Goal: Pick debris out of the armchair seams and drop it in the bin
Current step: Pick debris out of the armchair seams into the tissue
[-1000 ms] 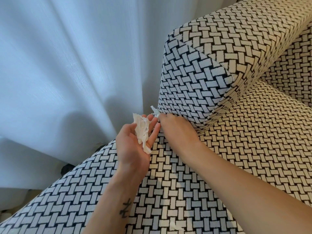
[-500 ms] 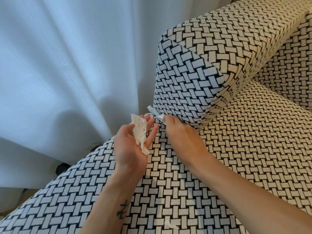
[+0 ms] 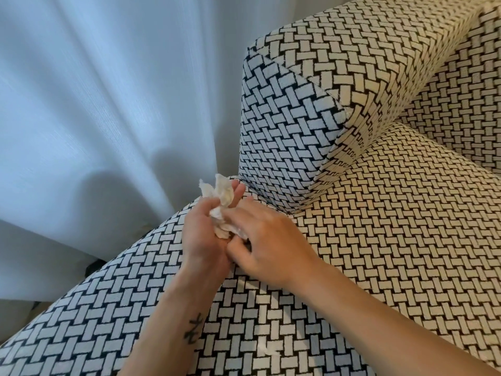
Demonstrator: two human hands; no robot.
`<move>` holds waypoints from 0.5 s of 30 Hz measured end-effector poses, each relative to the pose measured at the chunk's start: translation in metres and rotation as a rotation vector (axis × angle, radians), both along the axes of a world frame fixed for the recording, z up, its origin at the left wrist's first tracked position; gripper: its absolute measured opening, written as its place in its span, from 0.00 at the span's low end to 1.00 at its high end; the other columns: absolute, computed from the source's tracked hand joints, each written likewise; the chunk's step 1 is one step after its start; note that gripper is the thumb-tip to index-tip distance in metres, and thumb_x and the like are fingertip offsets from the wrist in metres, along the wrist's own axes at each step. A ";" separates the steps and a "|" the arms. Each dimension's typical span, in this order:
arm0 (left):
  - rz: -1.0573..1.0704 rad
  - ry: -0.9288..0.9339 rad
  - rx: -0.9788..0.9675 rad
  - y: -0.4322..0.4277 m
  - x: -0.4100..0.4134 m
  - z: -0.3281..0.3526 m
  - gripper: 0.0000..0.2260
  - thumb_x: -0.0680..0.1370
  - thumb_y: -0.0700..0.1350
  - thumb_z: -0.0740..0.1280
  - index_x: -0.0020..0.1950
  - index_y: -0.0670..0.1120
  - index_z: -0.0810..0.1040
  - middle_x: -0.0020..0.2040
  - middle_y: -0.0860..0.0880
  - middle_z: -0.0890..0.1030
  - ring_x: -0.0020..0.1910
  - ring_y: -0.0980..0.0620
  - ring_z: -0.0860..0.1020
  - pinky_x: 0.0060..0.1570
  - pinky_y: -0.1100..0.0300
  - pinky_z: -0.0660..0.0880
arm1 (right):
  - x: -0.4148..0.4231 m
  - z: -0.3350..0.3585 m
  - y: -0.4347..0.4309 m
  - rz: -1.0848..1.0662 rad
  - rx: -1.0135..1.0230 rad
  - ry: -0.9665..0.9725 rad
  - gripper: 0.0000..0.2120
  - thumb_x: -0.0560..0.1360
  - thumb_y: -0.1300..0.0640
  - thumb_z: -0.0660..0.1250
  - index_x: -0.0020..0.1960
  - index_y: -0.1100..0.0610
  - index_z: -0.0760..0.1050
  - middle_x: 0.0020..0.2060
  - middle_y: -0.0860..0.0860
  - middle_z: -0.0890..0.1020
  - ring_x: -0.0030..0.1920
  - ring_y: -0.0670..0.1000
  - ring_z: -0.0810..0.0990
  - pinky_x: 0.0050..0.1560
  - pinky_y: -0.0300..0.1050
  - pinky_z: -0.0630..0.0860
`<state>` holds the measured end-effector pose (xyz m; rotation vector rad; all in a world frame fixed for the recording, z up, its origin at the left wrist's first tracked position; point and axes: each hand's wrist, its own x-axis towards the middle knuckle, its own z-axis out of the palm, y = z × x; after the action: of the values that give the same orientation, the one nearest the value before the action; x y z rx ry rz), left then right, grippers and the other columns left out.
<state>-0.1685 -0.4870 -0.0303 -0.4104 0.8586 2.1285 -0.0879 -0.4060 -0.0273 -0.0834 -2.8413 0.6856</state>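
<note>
My left hand (image 3: 200, 234) holds a crumpled wad of white tissue debris (image 3: 222, 194) in its palm, above the front left corner of the armchair seat (image 3: 379, 240). My right hand (image 3: 271, 245) lies against the left palm, its fingertips curled onto the lower part of the wad. Both hands hover just in front of the seam (image 3: 336, 172) where the armrest (image 3: 284, 118) meets the seat. The armchair has a black-and-white woven pattern. A small white scrap (image 3: 267, 350) lies on the seat near my forearms. No bin is in view.
A pale sheer curtain (image 3: 95, 118) hangs close on the left, right behind the armrest. A strip of floor and a dark object (image 3: 95, 264) show under the curtain's hem. The chair back (image 3: 466, 109) rises at the far right.
My right hand pulled a tissue scrap out of the seam under the armrest and brought it back to my left palm. Both hands shifted slightly toward me.
</note>
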 end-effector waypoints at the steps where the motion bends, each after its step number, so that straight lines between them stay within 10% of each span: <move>1: 0.009 -0.009 0.011 0.000 -0.001 0.000 0.17 0.81 0.41 0.57 0.66 0.39 0.78 0.60 0.43 0.84 0.59 0.48 0.83 0.55 0.56 0.79 | -0.001 0.000 -0.002 0.002 -0.045 -0.008 0.19 0.76 0.56 0.64 0.67 0.54 0.76 0.50 0.48 0.76 0.49 0.47 0.75 0.48 0.38 0.72; 9: 0.126 0.101 -0.037 -0.001 -0.004 -0.006 0.15 0.81 0.31 0.58 0.66 0.36 0.75 0.60 0.39 0.83 0.59 0.46 0.83 0.54 0.55 0.82 | 0.009 -0.004 0.002 -0.219 -0.552 -0.005 0.19 0.82 0.57 0.63 0.71 0.43 0.73 0.52 0.40 0.80 0.38 0.40 0.76 0.39 0.33 0.72; 15: -0.053 0.163 -0.049 0.001 0.003 -0.005 0.16 0.80 0.38 0.56 0.62 0.34 0.78 0.61 0.36 0.82 0.64 0.40 0.79 0.69 0.46 0.73 | -0.009 -0.003 0.001 -0.456 -0.756 -0.013 0.08 0.79 0.49 0.68 0.58 0.43 0.75 0.42 0.44 0.84 0.39 0.46 0.82 0.42 0.51 0.81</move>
<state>-0.1657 -0.4864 -0.0351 -0.2391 1.0045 2.1170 -0.0973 -0.4049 -0.0302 -0.8122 -2.2696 1.5663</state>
